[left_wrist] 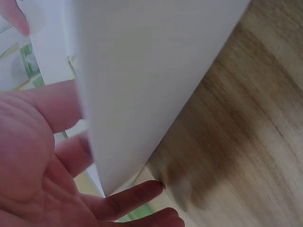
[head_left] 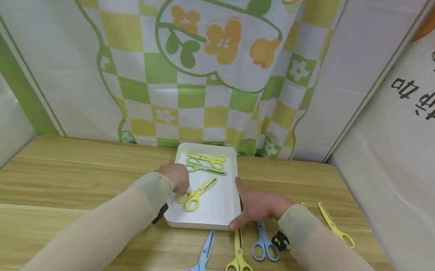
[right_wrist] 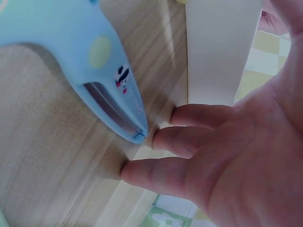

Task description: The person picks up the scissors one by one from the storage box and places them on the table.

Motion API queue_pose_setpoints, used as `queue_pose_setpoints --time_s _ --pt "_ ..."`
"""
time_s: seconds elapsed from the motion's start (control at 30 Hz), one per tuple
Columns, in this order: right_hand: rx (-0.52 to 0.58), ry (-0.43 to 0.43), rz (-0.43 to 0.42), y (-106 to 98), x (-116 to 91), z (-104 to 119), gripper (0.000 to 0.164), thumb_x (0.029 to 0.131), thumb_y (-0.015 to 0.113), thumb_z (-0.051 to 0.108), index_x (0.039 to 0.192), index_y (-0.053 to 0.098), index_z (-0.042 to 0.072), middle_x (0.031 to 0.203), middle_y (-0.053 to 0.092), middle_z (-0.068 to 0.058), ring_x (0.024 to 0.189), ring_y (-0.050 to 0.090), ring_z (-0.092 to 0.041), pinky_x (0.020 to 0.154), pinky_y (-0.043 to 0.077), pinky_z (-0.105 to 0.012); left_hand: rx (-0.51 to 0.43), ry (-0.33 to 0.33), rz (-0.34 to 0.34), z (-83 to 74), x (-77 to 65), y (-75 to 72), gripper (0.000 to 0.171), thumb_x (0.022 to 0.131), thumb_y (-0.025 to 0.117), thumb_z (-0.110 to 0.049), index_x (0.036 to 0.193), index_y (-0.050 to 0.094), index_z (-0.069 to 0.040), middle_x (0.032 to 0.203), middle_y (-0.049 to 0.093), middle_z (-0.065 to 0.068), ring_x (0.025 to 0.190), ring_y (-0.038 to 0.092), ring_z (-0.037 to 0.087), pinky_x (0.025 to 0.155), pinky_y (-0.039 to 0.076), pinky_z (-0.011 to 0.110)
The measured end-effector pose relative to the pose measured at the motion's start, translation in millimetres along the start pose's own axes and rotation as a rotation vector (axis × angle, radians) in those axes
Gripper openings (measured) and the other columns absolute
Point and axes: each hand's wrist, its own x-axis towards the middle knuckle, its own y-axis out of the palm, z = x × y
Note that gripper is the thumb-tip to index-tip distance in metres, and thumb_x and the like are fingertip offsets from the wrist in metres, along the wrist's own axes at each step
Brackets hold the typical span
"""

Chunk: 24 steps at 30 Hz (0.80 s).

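A white tray point(head_left: 218, 201) stands on the table between both hands. Inside it lie yellow scissors point(head_left: 204, 192) near the front, green scissors point(head_left: 206, 169) and another yellow pair point(head_left: 206, 157) farther back. My left hand point(head_left: 177, 178) is at the tray's left rim, beside the front yellow scissors' handles; in the left wrist view two fingers reach behind the tray wall, while two others extend outside it. Spread along the right side, my right hand point(head_left: 259, 205) has its thumb near the front corner. Its other fingers extend toward the table by the tray wall point(right_wrist: 218, 52).
In front of the tray lie blue scissors point(head_left: 200, 264), yellow scissors point(head_left: 239, 263) and blue scissors point(head_left: 264, 243), the last near my right wrist. More yellow scissors point(head_left: 335, 225) lie farther right. A patterned curtain point(head_left: 205, 105) hangs behind the wooden table point(head_left: 89, 177).
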Motion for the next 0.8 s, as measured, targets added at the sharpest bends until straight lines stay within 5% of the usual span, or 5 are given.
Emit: queue_pose_setpoints --time_s 0.8 --pt "-0.003 -0.011 0.000 1 0 0 0.143 0.069 0.086 0.056 0.156 -0.015 0.003 0.157 0.025 -0.026 0.143 0.029 -0.027 0.116 0.023 -0.038 -0.037 -0.006 0.003 10.8 5.7 2.5 0.024 0.086 0.079 -0.029 0.083 0.070 -0.006 0.083 0.061 0.005 0.079 0.057 0.023 0.073 0.052 0.038"
